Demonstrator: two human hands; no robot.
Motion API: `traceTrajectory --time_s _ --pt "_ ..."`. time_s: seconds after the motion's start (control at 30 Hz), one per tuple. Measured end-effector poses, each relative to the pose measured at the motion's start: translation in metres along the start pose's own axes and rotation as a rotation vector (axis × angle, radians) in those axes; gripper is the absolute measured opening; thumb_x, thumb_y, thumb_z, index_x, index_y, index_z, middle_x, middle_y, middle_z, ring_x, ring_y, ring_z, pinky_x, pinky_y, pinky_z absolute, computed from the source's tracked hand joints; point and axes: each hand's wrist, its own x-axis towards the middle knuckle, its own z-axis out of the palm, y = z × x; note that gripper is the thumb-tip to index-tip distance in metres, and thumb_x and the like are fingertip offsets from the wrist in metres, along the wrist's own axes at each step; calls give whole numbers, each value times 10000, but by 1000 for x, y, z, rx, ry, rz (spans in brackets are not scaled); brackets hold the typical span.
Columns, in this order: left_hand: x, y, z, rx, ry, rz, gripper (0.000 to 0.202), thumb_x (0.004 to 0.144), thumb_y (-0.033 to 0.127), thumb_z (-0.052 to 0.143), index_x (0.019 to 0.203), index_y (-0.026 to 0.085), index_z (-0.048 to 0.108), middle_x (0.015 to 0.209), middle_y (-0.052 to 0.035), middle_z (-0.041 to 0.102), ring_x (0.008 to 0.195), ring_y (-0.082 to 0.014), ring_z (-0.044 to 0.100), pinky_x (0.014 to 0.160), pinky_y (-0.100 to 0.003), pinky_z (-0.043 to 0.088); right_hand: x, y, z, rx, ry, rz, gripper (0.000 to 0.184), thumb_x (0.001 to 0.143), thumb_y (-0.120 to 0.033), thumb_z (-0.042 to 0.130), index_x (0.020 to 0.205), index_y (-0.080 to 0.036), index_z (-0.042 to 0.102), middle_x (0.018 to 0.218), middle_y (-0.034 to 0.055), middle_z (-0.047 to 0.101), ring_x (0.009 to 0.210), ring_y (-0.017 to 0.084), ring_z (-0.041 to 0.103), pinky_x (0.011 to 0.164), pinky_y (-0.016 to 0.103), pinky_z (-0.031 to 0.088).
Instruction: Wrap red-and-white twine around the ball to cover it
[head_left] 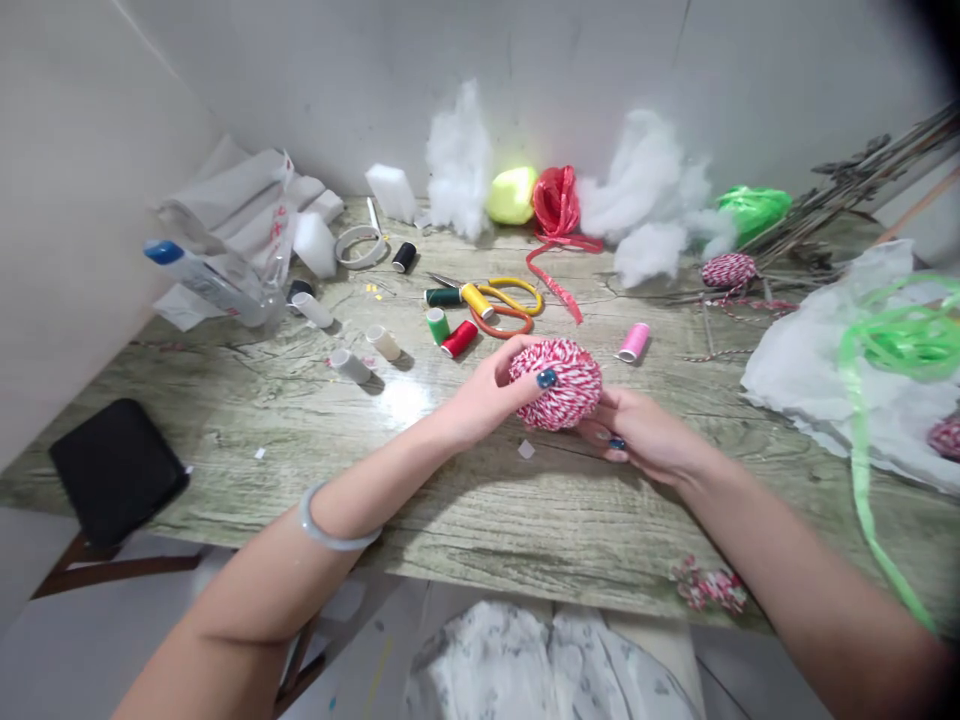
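A ball of red-and-white twine (566, 385) is held above the wooden table. My left hand (499, 390) grips it from the left, thumb across its front and fingers behind. My right hand (630, 435) is at its lower right, fingers curled under the ball and partly hidden; whether they carry any weight or pinch a strand I cannot make out. Behind the ball lie scissors (510, 325) with orange and yellow handles, a yellow thread spool (476, 300) and a red spool (459, 340). A pink spool (634, 342) stands to the right.
White stuffing (637, 190), a red ribbon roll (556, 200) and a yellow bundle (512, 195) line the wall. Green ribbon (900, 340) lies over white cloth at right. A bottle (210, 285) leans at left, near a black case (118, 470). Twine scraps (709, 585) lie at the front edge.
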Motion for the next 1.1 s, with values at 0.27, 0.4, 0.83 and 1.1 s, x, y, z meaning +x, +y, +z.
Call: traceTrajectory --time_s 0.27,0.4,0.83,1.1 --pt "-7 17 0 482 -248 228 521 711 333 780 1171 220 564 1257 -100 569 1224 -283 526 1092 -445 386 1 -9 -7 -74 165 -70 382 745 -527 684 705 -204 485 544 -73 408 436 64 303 416 204 202" --pt "-9 14 6 563 -201 87 552 726 382 775 1181 222 507 1231 -94 613 1109 -271 608 956 -414 479 -1 -10 -11 -349 312 -375 279 908 -455 524 805 -198 563 582 -62 415 482 90 352 480 237 268" --pt "1 -3 -4 525 21 164 654 700 466 795 1244 228 521 1261 -85 600 1214 -309 543 1026 -431 435 -18 0 9 -1219 456 -1025 182 1010 -200 407 962 -205 582 833 31 681 754 157 616 694 273 408" --pt "4 -7 -1 93 132 -115 617 726 534 721 1249 279 514 1182 -76 619 713 -153 612 443 -215 473 -13 10 11 -1385 363 -1024 246 996 -155 390 984 -197 632 838 57 683 757 180 611 675 297 409"
